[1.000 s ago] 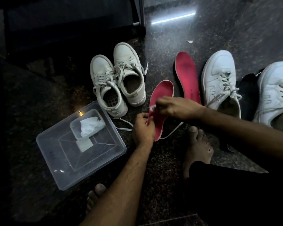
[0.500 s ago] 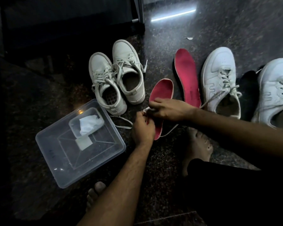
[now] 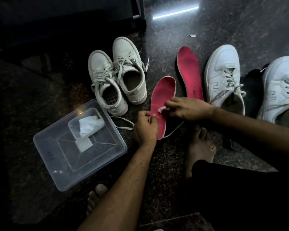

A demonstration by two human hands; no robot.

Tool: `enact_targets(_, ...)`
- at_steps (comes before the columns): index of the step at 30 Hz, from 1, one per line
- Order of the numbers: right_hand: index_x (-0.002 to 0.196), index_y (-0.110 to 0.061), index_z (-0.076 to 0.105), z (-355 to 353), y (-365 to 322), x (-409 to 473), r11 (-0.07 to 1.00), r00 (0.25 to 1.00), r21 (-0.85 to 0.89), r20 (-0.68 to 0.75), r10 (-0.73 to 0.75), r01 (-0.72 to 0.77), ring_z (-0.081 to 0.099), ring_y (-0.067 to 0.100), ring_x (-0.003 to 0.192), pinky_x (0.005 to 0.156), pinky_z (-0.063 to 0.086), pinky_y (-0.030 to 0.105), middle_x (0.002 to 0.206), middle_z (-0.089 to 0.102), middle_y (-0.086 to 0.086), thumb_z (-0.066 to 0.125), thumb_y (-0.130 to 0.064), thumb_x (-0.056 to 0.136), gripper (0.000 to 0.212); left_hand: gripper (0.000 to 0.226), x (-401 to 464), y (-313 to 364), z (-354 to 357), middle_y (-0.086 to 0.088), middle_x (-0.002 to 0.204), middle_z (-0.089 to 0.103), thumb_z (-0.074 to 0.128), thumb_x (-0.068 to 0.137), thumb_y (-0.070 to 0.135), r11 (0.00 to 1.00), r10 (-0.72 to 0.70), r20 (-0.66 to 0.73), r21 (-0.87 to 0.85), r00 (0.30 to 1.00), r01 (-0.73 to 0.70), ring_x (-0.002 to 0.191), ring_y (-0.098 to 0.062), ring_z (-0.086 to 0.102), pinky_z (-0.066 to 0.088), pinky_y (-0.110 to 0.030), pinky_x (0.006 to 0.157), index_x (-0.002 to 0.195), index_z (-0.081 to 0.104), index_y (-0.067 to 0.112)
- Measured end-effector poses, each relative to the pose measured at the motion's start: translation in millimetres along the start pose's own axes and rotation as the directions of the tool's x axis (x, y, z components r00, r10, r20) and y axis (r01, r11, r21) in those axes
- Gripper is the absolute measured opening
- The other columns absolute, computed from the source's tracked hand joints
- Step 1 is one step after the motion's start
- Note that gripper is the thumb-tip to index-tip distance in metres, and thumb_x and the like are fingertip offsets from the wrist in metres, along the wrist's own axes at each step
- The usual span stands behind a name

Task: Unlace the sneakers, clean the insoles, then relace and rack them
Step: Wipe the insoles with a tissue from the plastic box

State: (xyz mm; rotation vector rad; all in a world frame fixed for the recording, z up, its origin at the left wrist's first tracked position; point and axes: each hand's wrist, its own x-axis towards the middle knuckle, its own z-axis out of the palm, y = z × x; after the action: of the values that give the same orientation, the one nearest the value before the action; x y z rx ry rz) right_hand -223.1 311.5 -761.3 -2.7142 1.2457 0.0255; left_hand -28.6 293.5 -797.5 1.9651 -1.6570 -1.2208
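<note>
Here's the red insole, propped at a tilt off the floor, and the left hand grips its heel end with curled fingers while the right hand pinches a small white wipe against the red face, so we're deep in the cleaning step, I'd say. A second insole lies flat just beyond, between the two pairs; whether it's wiped yet, can't tell. The right pair, one sneaker beside that insole and its mate at the frame edge, has loosened laces that aren't fully pulled out. The beige pair to the left looks laced too, its insoles not plainly visible. A clear tub sits near the left hand, holding a smaller tray with a crumpled wipe. Still ahead, by my read: more insoles, refitting, relacing, racking, and no rack in sight.
</note>
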Motion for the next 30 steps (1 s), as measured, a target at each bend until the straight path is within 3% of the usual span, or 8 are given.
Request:
enact_targets(5,0.121,0.003,0.059,-17.0,42.5,8.9,0.861,0.856,0.023,-0.096,0.508,-0.508,0.056,0.038,0.084,0.060,0.044,0.043,0.094,0.051,0.020,0.039,-0.021,0.103,0.035,0.013,-2.1,2.1,-1.6,0.002,0.088,0.071,0.064,0.093,0.034,1.000,-0.003,0.003,0.004,1.000,0.003,0.083,-0.021,0.066,0.050,-0.036,0.077,0.099,0.061,0.022)
enact_targets(12,0.095,-0.003,0.066,-9.5,-13.1,15.1,0.997,0.997,0.023,0.041,-0.072,0.071,0.056,0.028,0.074,0.055,0.047,0.037,0.091,0.057,0.013,0.041,-0.017,0.092,0.029,0.017,1.1,1.1,-0.6,0.003,0.080,0.072,0.069,0.090,0.040,0.998,0.023,-0.025,-0.057,0.999,-0.024,0.077,-0.023,0.068,0.053,-0.041,0.073,0.092,0.061,0.026)
enact_targets(16,0.122,0.002,0.057,-4.9,27.5,14.8,0.947,0.947,0.072,-0.052,0.317,-0.313,0.054,0.035,0.093,0.076,0.046,0.043,0.103,0.051,0.019,0.020,-0.040,0.097,0.061,0.019,-5.2,-1.0,-2.7,0.008,0.077,0.068,0.067,0.089,0.045,0.994,0.072,0.006,-0.089,0.997,-0.071,0.072,-0.016,0.066,0.056,-0.040,0.070,0.098,0.060,0.029)
enact_targets(19,0.121,0.007,0.059,-20.0,38.9,12.4,0.865,0.863,0.074,-0.068,0.501,-0.497,0.058,0.037,0.080,0.064,0.043,0.040,0.093,0.054,0.024,0.032,-0.024,0.099,0.046,0.019,-6.8,-1.3,-6.7,0.006,0.081,0.069,0.068,0.090,0.039,0.989,0.072,0.066,-0.131,0.995,-0.063,0.072,-0.014,0.066,0.057,-0.040,0.069,0.105,0.062,0.029)
enact_targets(22,0.122,0.003,0.055,-24.0,26.9,15.6,0.943,0.939,-0.041,-0.107,0.326,-0.332,0.054,0.033,0.091,0.080,0.045,0.043,0.103,0.056,0.023,0.032,-0.025,0.101,0.043,0.023,-4.8,1.8,-9.1,0.005,0.086,0.071,0.066,0.084,0.031,0.981,0.049,0.123,-0.193,0.991,-0.025,0.076,-0.014,0.068,0.059,-0.043,0.073,0.107,0.064,0.030)
enact_targets(25,0.120,0.000,0.055,-14.3,8.2,28.7,0.996,0.999,-0.088,-0.035,0.007,-0.010,0.055,0.027,0.081,0.069,0.051,0.041,0.099,0.057,0.015,0.035,-0.020,0.099,0.035,0.024,-1.6,4.1,-9.7,0.004,0.087,0.071,0.066,0.086,0.021,0.981,0.053,0.150,-0.194,0.987,-0.023,0.075,-0.015,0.068,0.059,-0.043,0.073,0.108,0.065,0.031)
enact_targets(28,0.128,0.004,0.054,-7.3,28.5,32.6,0.991,0.987,-0.017,-0.099,0.128,-0.131,0.052,0.035,0.095,0.082,0.049,0.049,0.110,0.053,0.020,0.018,-0.030,0.096,0.059,0.025,-2.4,4.4,-10.3,0.002,0.090,0.072,0.068,0.090,0.013,0.980,0.069,0.163,-0.198,0.984,-0.036,0.078,-0.013,0.069,0.059,-0.039,0.074,0.112,0.067,0.024)
enact_targets(30,0.132,0.005,0.050,-6.0,48.2,31.2,0.927,0.925,0.073,-0.067,0.373,-0.369,0.048,0.039,0.105,0.091,0.043,0.053,0.115,0.048,0.027,0.013,-0.029,0.101,0.059,0.024,-3.7,5.4,-12.5,0.003,0.089,0.071,0.069,0.091,0.017,0.977,0.081,0.170,-0.211,0.982,-0.044,0.077,-0.014,0.068,0.058,-0.036,0.071,0.114,0.068,0.025)
